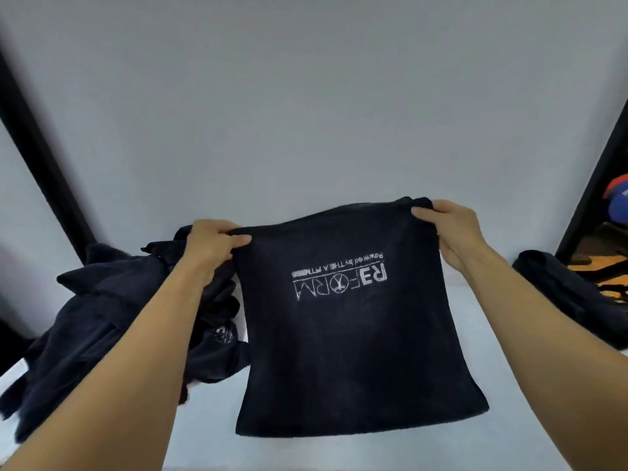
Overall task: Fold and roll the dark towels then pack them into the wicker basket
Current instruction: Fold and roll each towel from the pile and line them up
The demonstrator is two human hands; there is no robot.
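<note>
My bare left forearm [136,351] enters from lower left and my bare right forearm [543,334] from lower right, both extended. My left hand [215,243], left of centre, pinches one top corner of the dark navy printed towel [343,341], thumb over curled fingers. My right hand [453,229], slightly higher, grips the other.

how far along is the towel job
Early. Done: no rolled towel and no basket shows. In hand: one dark towel hangs spread, not rolled, pinched at its top corners by the left-hand grip and right-hand grip. Left: a loose pile on the left, a crumpled towel at right, then all the packing.
</note>
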